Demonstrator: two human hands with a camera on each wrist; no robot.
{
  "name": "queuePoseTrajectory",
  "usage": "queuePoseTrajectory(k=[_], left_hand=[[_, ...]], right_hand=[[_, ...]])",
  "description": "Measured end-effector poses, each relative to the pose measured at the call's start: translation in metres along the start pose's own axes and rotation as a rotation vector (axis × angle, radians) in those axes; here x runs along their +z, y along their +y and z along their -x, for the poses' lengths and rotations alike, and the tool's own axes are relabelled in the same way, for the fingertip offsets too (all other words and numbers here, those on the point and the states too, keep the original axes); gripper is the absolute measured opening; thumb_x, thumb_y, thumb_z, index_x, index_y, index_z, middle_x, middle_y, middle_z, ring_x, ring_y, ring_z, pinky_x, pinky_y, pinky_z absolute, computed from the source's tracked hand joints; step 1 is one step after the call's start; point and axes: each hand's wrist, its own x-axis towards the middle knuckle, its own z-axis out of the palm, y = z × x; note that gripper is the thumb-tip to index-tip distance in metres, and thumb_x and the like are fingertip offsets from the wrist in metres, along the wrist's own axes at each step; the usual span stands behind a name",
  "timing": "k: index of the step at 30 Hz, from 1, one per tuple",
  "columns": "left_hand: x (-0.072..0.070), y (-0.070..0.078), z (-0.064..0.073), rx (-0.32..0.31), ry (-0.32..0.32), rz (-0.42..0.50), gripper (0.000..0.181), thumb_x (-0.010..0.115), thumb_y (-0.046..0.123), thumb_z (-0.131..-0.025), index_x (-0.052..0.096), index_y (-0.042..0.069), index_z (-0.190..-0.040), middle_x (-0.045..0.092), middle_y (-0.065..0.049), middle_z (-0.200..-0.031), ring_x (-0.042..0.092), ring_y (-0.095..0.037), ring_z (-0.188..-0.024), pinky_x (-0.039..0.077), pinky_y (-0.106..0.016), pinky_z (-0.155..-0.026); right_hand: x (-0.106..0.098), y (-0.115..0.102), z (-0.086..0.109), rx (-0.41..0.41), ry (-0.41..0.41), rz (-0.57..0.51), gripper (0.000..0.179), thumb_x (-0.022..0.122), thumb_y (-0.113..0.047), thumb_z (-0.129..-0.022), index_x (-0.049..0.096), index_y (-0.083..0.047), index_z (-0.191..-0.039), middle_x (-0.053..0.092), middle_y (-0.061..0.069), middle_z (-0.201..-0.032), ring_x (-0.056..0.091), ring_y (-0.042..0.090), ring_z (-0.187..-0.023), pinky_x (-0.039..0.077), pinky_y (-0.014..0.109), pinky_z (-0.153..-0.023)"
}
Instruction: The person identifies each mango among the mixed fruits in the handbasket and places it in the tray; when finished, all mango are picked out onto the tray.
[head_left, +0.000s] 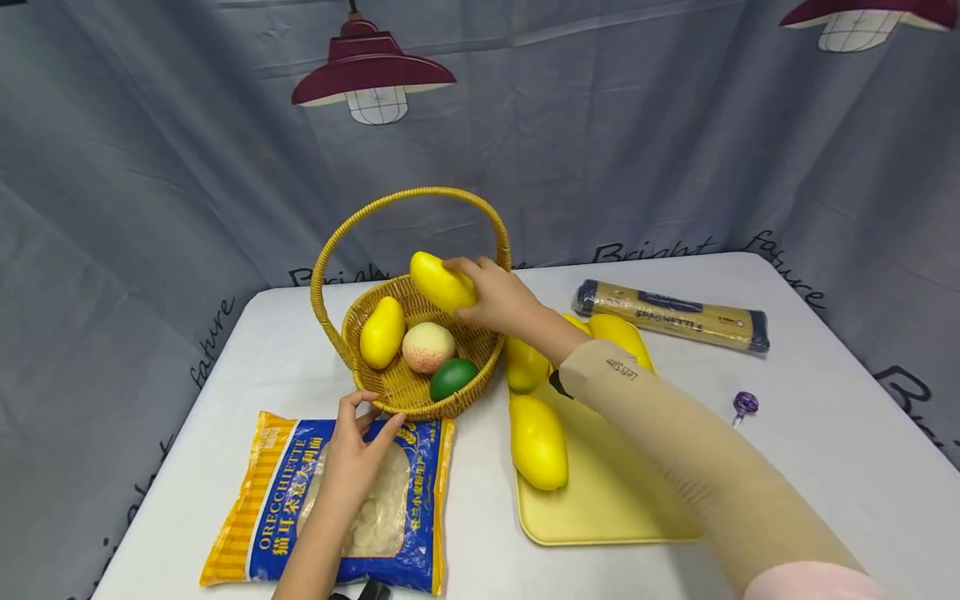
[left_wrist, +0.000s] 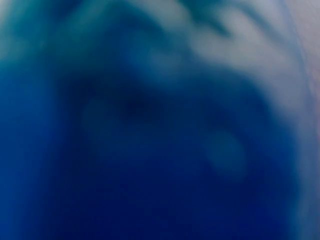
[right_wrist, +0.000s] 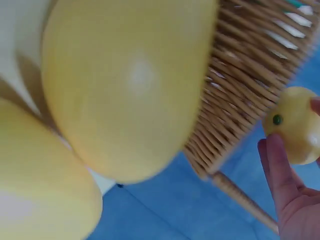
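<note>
My right hand (head_left: 498, 293) grips a yellow mango (head_left: 442, 282) above the right back part of the wicker basket (head_left: 408, 398). In the right wrist view, fingers (right_wrist: 280, 170) lie along the held mango (right_wrist: 292, 122) beside the basket's woven side (right_wrist: 245, 75). Inside the basket are another mango (head_left: 382, 333), a peach (head_left: 428, 347) and a green fruit (head_left: 453, 379), partly cut off by the rim. My left hand (head_left: 354, 454) holds the basket's front rim with bent fingers and thumb, over a blue pasta bag (head_left: 277, 500). The left wrist view is a dark blue blur.
A yellow tray (head_left: 600, 508) right of the basket carries several mangoes (head_left: 538, 442), partly hidden by my right arm. Farther back right lies a spaghetti pack (head_left: 675, 317), with a purple lollipop (head_left: 745, 404) nearer. The basket's tall handle (head_left: 408, 194) arches over it. A grey curtain (head_left: 600, 125) hangs behind.
</note>
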Motion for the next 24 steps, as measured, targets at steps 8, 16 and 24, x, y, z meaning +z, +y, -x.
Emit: queuePoseTrajectory(k=[8,16,24], left_hand=[[0.000,0.001,0.000,0.007,0.006,-0.013,0.052,0.066,0.041,-0.091,0.037,0.018,-0.129,0.052,-0.022,-0.135,0.052,-0.032,-0.124,0.047,-0.054,-0.087],[-0.001,0.001,0.001,-0.005,-0.002,-0.014,0.052,0.064,0.042,-0.092,0.037,0.019,-0.129,0.052,-0.021,-0.136,0.052,-0.031,-0.124,0.048,-0.052,-0.086],[-0.001,0.002,0.001,0.001,-0.009,0.005,0.053,0.064,0.042,-0.092,0.036,0.018,-0.129,0.050,-0.023,-0.137,0.050,-0.032,-0.126,0.048,-0.052,-0.087]], right_hand=[[-0.033,0.000,0.050,-0.017,0.074,-0.206,0.072,0.075,-0.029,-0.085,0.038,-0.026,-0.146,0.052,0.007,-0.124,0.057,0.024,-0.097,0.050,0.038,-0.079],[-0.043,0.008,0.100,0.037,0.092,-0.456,0.073,0.078,-0.021,-0.083,0.040,-0.030,-0.145,0.053,0.009,-0.123,0.064,0.021,-0.089,0.054,0.036,-0.079],[-0.046,0.028,0.162,0.146,0.084,-0.587,0.072,0.079,-0.019,-0.082,0.042,-0.027,-0.144,0.052,0.015,-0.122,0.063,0.026,-0.092,0.055,0.032,-0.075]])
